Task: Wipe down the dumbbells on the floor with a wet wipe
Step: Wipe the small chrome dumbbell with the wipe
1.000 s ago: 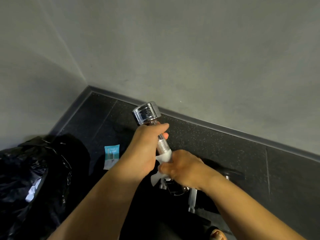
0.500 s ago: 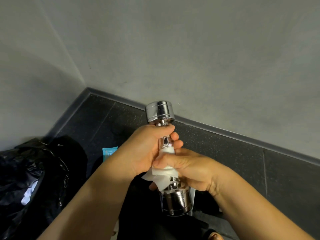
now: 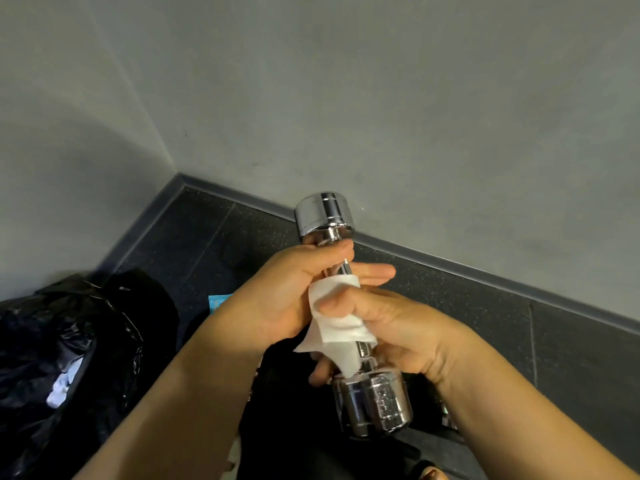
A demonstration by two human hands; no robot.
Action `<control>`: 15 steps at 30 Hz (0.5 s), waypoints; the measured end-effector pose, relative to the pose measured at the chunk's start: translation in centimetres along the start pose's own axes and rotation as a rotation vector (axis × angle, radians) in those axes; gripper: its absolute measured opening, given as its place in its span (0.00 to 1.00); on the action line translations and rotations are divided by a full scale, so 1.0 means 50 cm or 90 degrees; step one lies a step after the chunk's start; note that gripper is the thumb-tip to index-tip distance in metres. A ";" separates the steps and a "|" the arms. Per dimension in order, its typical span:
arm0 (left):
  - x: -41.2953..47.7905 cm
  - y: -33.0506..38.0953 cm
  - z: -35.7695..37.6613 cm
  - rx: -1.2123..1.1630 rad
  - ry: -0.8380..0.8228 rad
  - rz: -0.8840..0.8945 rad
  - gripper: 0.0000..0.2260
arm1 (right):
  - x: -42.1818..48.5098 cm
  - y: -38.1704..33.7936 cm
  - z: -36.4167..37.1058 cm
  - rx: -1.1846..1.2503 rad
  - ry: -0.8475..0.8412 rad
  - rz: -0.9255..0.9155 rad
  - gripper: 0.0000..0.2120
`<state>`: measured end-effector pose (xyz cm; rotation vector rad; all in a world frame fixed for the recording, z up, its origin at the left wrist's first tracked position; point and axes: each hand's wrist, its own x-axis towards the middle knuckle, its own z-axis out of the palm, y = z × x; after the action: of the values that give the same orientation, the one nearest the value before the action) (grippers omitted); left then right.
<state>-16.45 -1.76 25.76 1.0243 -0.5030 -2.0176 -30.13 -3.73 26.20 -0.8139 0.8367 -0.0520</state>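
A chrome dumbbell [image 3: 375, 403] is held up in front of me, nearly upright, one head high near the wall and the other low. My left hand [image 3: 277, 296] grips its handle just below the upper head. A white wet wipe [image 3: 336, 327] is wrapped round the middle of the handle, and my right hand [image 3: 391, 327] grips the handle through it, thumb pressed on the wipe. The handle is mostly hidden by both hands.
A black rubbish bag [image 3: 62, 351] with white scraps inside lies at the lower left. A blue wipe packet [image 3: 218, 301] peeks out behind my left wrist on the dark speckled floor [image 3: 485, 306]. Grey walls meet in a corner at the upper left.
The dumbbell has been raised and turned more upright, so its lower head now shows. My right hand with the wipe has slid along the handle.
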 end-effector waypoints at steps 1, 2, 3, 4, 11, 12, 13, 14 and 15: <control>-0.001 0.003 0.001 0.003 -0.008 0.009 0.15 | -0.005 -0.006 0.003 0.006 -0.017 -0.001 0.12; -0.001 0.004 0.004 0.012 0.005 0.031 0.16 | -0.008 -0.009 0.004 -0.010 -0.008 -0.005 0.12; 0.001 0.003 0.007 0.027 0.038 0.064 0.16 | -0.008 -0.008 0.004 -0.038 0.018 -0.014 0.11; 0.003 0.002 0.009 0.045 0.080 0.096 0.15 | -0.005 -0.006 0.001 -0.076 0.054 -0.027 0.10; 0.001 -0.018 0.010 0.119 0.253 0.191 0.09 | 0.011 0.025 -0.004 -0.304 0.083 -0.060 0.12; 0.000 -0.015 0.005 0.100 0.258 0.189 0.09 | 0.012 0.023 -0.005 -0.317 0.075 -0.055 0.15; 0.001 -0.013 0.002 0.066 0.251 0.180 0.08 | 0.011 0.019 -0.008 -0.324 0.065 -0.051 0.16; 0.000 -0.010 0.000 0.023 0.235 0.166 0.08 | 0.011 0.015 -0.010 -0.316 0.050 -0.044 0.17; -0.001 -0.006 -0.001 -0.029 0.214 0.151 0.09 | 0.011 0.011 -0.012 -0.299 0.029 -0.030 0.17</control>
<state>-16.55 -1.51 25.57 1.1872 -0.3775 -1.6017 -30.32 -3.91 25.25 -1.2772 0.8848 0.0878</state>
